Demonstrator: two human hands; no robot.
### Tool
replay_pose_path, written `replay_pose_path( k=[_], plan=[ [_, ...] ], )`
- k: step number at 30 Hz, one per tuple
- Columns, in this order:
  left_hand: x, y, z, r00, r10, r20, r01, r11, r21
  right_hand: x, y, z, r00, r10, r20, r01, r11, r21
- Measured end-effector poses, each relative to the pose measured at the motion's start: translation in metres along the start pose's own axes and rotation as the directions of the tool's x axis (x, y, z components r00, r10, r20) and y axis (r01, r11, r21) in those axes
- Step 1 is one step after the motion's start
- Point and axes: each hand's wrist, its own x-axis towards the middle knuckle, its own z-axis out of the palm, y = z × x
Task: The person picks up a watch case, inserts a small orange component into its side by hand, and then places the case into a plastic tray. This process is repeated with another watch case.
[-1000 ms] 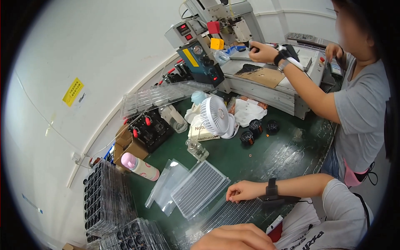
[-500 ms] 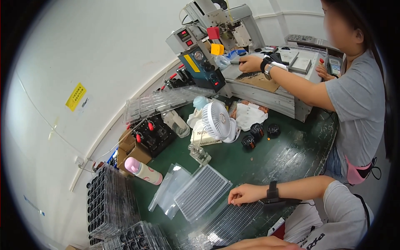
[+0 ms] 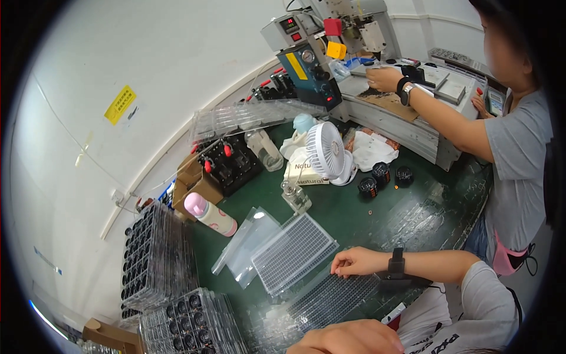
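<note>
My right hand [image 3: 352,262], with a black band and small device [image 3: 396,268] on its wrist, hangs over the near end of a dark perforated grid tray [image 3: 333,302]. Its fingers are curled and the tips pressed together; anything between them is too small to make out. At the lower edge is my left hand [image 3: 348,339], seen from the back, with its fingers hidden. Left of the dark tray, a pale grid tray [image 3: 295,253] lies on the green table, beside clear plastic sheets [image 3: 250,245].
Stacked clear trays of round black parts [image 3: 159,265] stand left. A pink-capped bottle [image 3: 210,215], glass bottle [image 3: 296,198], white fan [image 3: 326,152] and several black round parts [image 3: 381,173] occupy the table. Behind, a co-worker's hand [image 3: 386,79] is at a bench machine [image 3: 309,74].
The view has turned, shifting the scene right and upward. More of my left hand shows at the lower edge. My right hand stays over the dark tray, fingers still curled.
</note>
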Motion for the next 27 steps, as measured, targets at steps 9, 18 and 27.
replay_pose_path(
  k=[9,18,27],
  plan=[
    [0.015,0.017,-0.014,0.988,-0.14,0.07,0.144,0.988,-0.06,0.007,0.001,0.001,0.999,0.037,-0.031,-0.035,0.998,0.048],
    [0.012,0.019,-0.02,0.976,-0.217,0.007,0.212,0.944,-0.252,0.009,0.004,0.002,0.999,0.047,-0.023,-0.045,0.997,0.063],
    [0.015,0.009,-0.022,0.992,-0.125,0.012,0.124,0.957,-0.264,0.006,0.005,0.002,0.999,0.041,-0.016,-0.039,0.996,0.081]
  ],
)
